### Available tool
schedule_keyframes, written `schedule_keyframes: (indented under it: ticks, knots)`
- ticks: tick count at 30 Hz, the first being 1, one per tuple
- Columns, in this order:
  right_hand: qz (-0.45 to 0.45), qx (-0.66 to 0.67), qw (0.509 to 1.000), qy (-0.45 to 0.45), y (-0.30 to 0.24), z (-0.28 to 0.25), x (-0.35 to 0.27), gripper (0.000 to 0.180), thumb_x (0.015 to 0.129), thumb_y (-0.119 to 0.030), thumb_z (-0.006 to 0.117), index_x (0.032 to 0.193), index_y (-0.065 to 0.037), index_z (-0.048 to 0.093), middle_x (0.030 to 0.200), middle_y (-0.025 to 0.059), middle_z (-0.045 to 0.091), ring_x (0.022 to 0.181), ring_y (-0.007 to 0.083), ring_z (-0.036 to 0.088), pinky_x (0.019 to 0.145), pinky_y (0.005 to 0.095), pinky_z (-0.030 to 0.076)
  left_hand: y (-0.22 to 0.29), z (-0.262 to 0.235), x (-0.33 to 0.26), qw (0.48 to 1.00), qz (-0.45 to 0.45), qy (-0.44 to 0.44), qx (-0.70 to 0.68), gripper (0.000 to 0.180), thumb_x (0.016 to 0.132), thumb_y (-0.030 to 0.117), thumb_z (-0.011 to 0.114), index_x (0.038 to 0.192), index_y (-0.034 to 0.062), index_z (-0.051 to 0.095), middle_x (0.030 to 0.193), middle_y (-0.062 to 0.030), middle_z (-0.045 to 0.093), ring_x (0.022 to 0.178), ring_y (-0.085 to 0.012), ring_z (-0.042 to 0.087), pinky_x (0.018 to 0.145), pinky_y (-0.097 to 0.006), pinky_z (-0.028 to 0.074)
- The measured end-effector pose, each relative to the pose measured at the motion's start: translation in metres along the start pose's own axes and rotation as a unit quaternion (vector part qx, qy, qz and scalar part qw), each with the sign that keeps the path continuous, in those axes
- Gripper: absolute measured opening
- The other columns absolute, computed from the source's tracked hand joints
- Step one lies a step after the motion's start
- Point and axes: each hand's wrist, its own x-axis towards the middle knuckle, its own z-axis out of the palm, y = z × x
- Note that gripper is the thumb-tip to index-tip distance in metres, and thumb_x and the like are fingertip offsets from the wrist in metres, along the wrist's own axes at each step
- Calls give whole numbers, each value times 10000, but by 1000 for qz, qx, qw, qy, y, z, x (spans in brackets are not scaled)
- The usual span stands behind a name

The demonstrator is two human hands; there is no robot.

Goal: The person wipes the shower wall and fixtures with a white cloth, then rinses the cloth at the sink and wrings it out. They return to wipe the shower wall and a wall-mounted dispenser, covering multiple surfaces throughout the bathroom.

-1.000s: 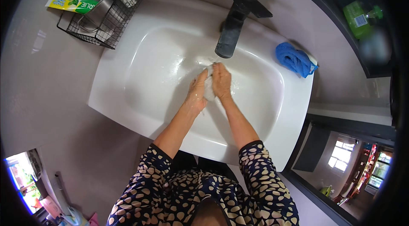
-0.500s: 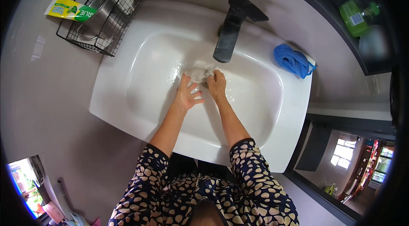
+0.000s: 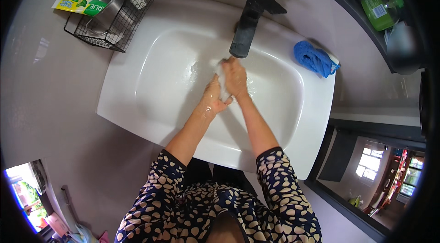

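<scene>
A wet white cloth (image 3: 223, 81) is bunched between my two hands, over the basin of the white sink (image 3: 275, 105). Just beneath the spout of the black faucet (image 3: 244, 37), my right hand (image 3: 235, 79) closes on the cloth, its back turned up. My left hand (image 3: 212, 97) presses against the cloth from the left with its thumb stretched toward the right wrist. Water glistens on the left wrist and splashes in the basin. Much of the cloth and several fingertips are hidden by the hands.
A blue cloth (image 3: 312, 59) lies on the sink's right rim. At the far left, a black wire basket (image 3: 120, 37) holds a metal mug (image 3: 113, 8) and a yellow-green tube (image 3: 78, 3). A green pump bottle (image 3: 378, 11) stands on the dark shelf at right.
Both hands have come together under the faucet, bringing the white cloth up and to the right. The left hand, earlier with fingers spread, now presses on the cloth.
</scene>
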Motion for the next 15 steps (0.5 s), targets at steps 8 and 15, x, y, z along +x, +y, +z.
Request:
schedule_keyframes:
  ticks: [8,15]
  knots:
    - [-115,74,990,13,-27,2,-44,253,895,-142,449,1083,9,526,1129,194,511,1045,345,488,916,413,357,6,-15,4,998,54,-1,-45,398,910,500,491,975,108,518,906,-13,542,826,-153,551,699,-293,484]
    - [-49,-64,997,-16,-34,-15,-27,289,862,-133,487,1105,22,508,1152,196,505,1096,369,467,956,455,319,-5,2,0,982,78,-109,-134,293,968,330,430,1156,120,511,1204,-76,511,1127,-219,483,929,-387,449]
